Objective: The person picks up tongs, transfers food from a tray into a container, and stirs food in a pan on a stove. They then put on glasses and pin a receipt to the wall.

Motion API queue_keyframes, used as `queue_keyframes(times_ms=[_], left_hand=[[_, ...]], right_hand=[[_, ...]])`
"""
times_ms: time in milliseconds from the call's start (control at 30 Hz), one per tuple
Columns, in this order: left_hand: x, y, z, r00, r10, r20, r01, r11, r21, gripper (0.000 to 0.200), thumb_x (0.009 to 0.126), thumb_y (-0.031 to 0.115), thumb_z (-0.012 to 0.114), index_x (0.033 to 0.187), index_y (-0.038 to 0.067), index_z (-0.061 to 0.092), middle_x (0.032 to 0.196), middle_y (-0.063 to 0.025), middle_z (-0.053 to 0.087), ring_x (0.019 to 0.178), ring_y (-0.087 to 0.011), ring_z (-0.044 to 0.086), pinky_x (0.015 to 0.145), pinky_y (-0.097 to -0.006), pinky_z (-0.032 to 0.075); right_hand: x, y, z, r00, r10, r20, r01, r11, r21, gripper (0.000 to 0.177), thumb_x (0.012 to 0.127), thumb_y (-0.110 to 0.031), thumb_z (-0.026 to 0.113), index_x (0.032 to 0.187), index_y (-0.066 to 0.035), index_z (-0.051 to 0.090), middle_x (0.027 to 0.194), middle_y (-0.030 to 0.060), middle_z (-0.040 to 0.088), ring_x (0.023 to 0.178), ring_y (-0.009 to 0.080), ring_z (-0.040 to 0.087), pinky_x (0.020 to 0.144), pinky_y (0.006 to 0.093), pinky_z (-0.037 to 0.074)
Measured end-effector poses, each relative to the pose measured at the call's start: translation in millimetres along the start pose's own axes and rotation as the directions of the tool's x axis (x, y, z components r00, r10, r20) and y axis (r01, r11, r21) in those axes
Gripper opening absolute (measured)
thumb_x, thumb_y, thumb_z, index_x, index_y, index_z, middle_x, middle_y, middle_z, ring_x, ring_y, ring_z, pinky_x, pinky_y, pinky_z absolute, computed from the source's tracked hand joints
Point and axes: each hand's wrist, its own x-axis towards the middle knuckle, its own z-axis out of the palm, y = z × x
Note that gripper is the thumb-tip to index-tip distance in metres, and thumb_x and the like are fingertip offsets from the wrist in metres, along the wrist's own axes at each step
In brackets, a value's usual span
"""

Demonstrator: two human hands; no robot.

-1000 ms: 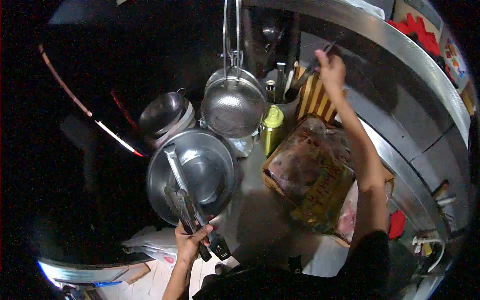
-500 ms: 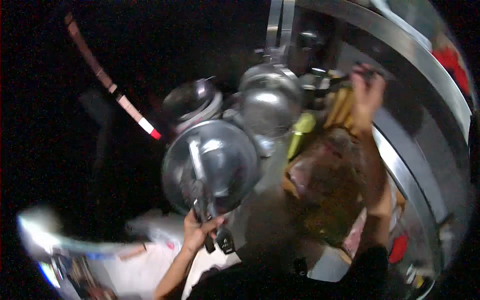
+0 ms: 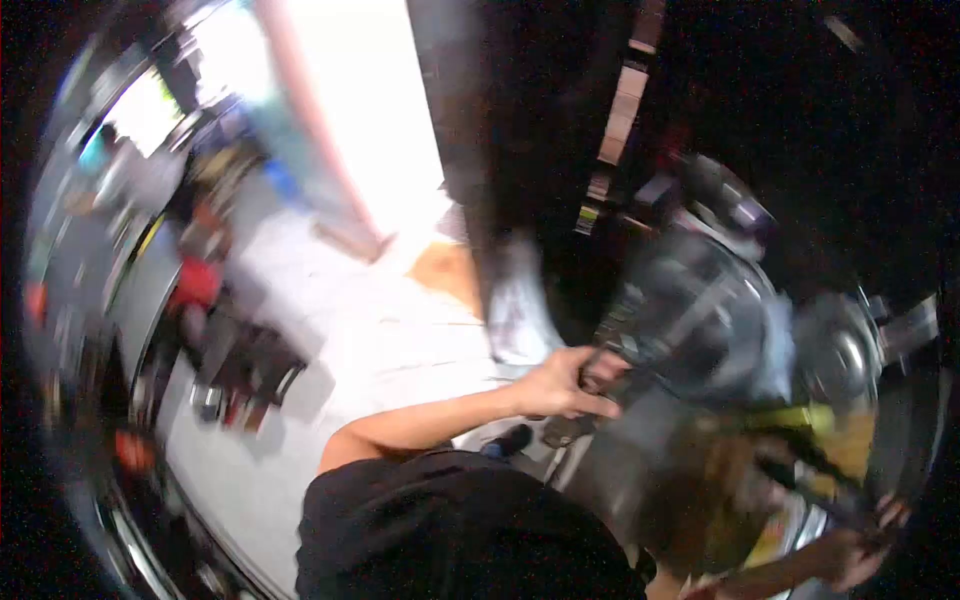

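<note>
My left hand (image 3: 572, 385) is closed round the dark handle of a long utensil (image 3: 610, 335). A pale metal strip beyond the fist overlaps the large steel bowl (image 3: 690, 330) in this view. My right hand (image 3: 868, 548), smeared by motion, is low at the right edge with its fingers curled at a dark, elongated object (image 3: 815, 475); I cannot tell its kind. Left of it, a yellow-green utensil (image 3: 790, 417) lies above a brown surface.
A rounded metal pot (image 3: 838, 350) stands at the far right, with a dark pot (image 3: 725, 205) behind the bowl. The pale floor (image 3: 370, 360) stretches to the left past a dark crate-like object (image 3: 250, 355). A person (image 3: 140, 170) is far off at upper left.
The view has swung left, so bowl, pots and work surface now appear farther right and more floor shows. My left hand still grips the long utensil. My right hand is lower in view.
</note>
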Motion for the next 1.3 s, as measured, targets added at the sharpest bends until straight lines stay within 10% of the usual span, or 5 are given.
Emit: queue_keyframes(times_ms=[100,300,367,767,1300], left_hand=[[-83,2,-36,0.982,0.129,-0.135,-0.118,0.989,0.083,0.053,0.063,0.020,0.080,0.108,0.003,0.059,0.081,-0.0064,0.065,0.073,-0.0145,0.059,0.072,-0.0278,0.049],[-270,-9,-93,0.865,0.114,-0.489,-0.011,0.978,0.208,0.050,0.068,0.011,0.075,0.113,0.004,0.055,0.090,-0.0087,0.066,0.076,-0.0136,0.063,0.072,-0.0276,0.051],[-356,-28,-101,0.774,0.217,-0.594,-0.038,0.953,0.299,0.049,0.069,0.009,0.074,0.114,0.005,0.055,0.093,-0.0098,0.066,0.077,-0.0131,0.064,0.071,-0.0275,0.052],[-707,-67,-63,-0.304,-0.071,-0.950,0.225,0.964,-0.144,0.051,0.067,0.012,0.076,0.113,0.000,0.055,0.100,-0.0124,0.065,0.086,-0.0168,0.066,0.077,-0.0275,0.052],[-1001,-109,-219,-0.497,-0.147,-0.855,0.346,0.870,-0.351,0.036,0.066,0.009,0.076,0.095,0.000,0.058,0.089,-0.0104,0.068,0.079,-0.0177,0.067,0.071,-0.0287,0.053]], right_hand=[[-34,-154,53,0.996,0.084,0.013,-0.068,0.695,0.716,0.049,0.097,-0.040,0.032,0.132,-0.006,0.033,0.077,-0.0021,0.042,0.050,0.0065,0.030,0.039,0.0217,0.029],[-116,-233,106,0.666,-0.447,0.597,-0.746,-0.390,0.540,0.029,0.092,-0.041,0.034,0.095,-0.018,0.051,0.077,0.0057,0.051,0.065,0.0167,0.045,0.056,0.0310,0.037],[-159,-293,104,0.736,-0.475,0.482,-0.628,-0.214,0.748,0.061,0.093,-0.035,0.043,0.136,0.002,0.022,0.098,0.0086,0.045,0.068,0.0143,0.048,0.055,0.0228,0.040],[-363,-699,-36,0.129,-0.987,0.095,-0.883,-0.071,0.463,0.036,0.078,0.006,0.054,0.114,0.002,0.050,0.080,0.0029,0.053,0.066,0.0052,0.047,0.054,0.0174,0.037],[-612,-1049,-213,-0.244,-0.925,-0.290,-0.750,-0.009,0.661,0.048,0.079,-0.030,0.068,0.117,-0.006,0.053,0.078,0.0143,0.062,0.070,0.0208,0.063,0.062,0.0308,0.047]])
